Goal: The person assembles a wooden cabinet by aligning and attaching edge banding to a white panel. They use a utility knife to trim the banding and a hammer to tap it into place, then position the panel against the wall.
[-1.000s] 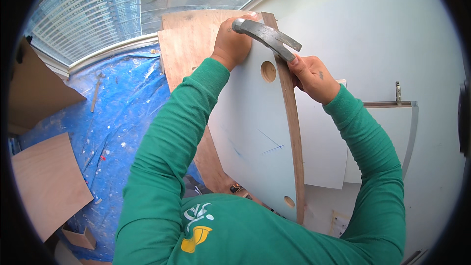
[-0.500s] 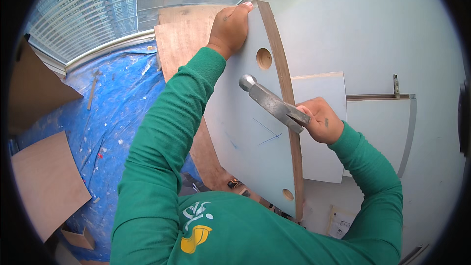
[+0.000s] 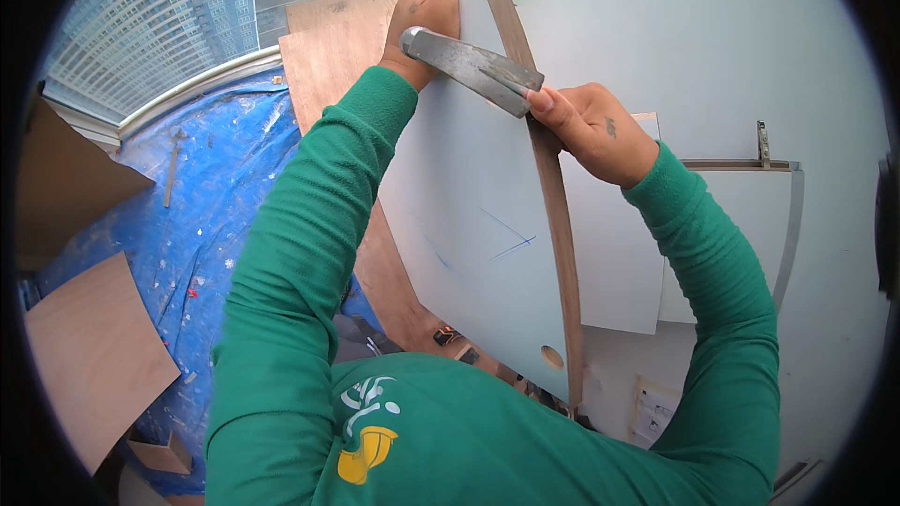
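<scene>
A white cabinet panel (image 3: pixel 469 253) with a brown wooden edge strip (image 3: pixel 560 244) stands tilted in front of me. It bears blue pen marks and a round hole (image 3: pixel 551 356) near its close end. My left hand (image 3: pixel 427 23) is closed round the far end of the panel. My right hand (image 3: pixel 600 131) grips a claw hammer (image 3: pixel 473 70), its metal head above the panel's far part and its round face overlapping my left hand in view. The handle is mostly hidden behind my right hand. From here I cannot tell whether the hammer touches the panel.
Brown plywood boards (image 3: pixel 342 56) lie beyond and left of the panel, beside a window. A blue tarp (image 3: pixel 225 169) covers the left floor, with another plywood sheet (image 3: pixel 98 356) on it. White boards (image 3: pixel 722 234) with a metal hinge (image 3: pixel 764 145) stand by the right wall.
My right hand has moved the hammer away from me and to the left, toward the panel's far end. The far hole is now hidden. My left hand keeps its hold.
</scene>
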Action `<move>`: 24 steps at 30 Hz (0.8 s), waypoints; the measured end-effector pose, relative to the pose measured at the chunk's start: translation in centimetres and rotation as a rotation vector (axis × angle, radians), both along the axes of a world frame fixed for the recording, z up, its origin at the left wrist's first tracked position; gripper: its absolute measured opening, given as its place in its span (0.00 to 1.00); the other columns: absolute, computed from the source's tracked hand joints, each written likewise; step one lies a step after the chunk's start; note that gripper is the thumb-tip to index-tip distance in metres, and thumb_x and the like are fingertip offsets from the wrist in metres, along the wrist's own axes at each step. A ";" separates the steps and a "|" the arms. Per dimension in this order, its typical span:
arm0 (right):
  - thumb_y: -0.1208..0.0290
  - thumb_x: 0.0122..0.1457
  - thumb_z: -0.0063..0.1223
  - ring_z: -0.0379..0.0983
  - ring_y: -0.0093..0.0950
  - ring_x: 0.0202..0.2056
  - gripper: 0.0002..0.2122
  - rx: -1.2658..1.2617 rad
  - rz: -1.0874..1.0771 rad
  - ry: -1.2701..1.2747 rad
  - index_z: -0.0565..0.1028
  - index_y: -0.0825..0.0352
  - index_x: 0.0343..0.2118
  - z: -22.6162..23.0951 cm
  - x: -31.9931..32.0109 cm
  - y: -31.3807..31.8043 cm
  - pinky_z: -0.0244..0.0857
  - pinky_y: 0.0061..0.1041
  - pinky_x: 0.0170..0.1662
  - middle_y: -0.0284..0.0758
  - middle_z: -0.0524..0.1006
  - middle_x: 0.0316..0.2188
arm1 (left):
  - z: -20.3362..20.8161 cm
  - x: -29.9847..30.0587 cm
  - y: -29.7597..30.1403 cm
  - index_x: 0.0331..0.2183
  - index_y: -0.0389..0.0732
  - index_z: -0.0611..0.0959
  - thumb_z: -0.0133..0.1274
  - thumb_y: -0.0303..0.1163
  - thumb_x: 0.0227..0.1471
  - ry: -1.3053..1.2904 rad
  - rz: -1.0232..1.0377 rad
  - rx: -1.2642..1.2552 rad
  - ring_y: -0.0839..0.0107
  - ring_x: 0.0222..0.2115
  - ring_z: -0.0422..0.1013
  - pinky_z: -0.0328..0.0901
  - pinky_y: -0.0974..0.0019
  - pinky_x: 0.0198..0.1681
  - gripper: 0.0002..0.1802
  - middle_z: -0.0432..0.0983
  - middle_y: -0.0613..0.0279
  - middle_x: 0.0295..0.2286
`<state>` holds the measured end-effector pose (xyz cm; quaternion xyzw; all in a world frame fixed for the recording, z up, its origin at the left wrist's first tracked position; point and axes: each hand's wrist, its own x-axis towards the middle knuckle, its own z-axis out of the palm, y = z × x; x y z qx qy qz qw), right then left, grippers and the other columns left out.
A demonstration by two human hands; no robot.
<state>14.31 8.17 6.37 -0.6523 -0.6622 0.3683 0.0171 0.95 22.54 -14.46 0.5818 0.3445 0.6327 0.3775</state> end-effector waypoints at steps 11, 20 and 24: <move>0.42 0.76 0.42 0.58 0.23 0.22 0.34 -0.126 -0.017 0.217 0.74 0.72 0.24 -0.4 2.9 -12.1 0.58 0.28 0.26 0.30 0.65 0.16 | 1.4 -1.5 -0.8 0.44 0.34 0.83 0.46 0.28 0.65 0.277 0.000 0.080 0.43 0.37 0.76 0.70 0.52 0.44 0.13 0.82 0.44 0.33; 0.44 0.76 0.42 0.62 0.23 0.22 0.31 -0.212 -0.099 0.205 0.75 0.71 0.27 -0.1 4.9 -24.0 0.60 0.29 0.26 0.32 0.70 0.18 | 1.2 -1.9 -0.4 0.37 0.33 0.84 0.43 0.43 0.71 0.046 -0.100 -0.112 0.51 0.36 0.75 0.67 0.57 0.45 0.24 0.82 0.45 0.31; 0.44 0.75 0.42 0.62 0.21 0.20 0.32 0.049 -0.440 0.398 0.76 0.70 0.25 -1.2 5.5 -29.8 0.57 0.25 0.25 0.32 0.70 0.18 | 2.8 -0.6 -0.3 0.38 0.30 0.85 0.42 0.51 0.71 -0.081 -0.138 -0.377 0.54 0.38 0.74 0.66 0.58 0.51 0.31 0.82 0.45 0.35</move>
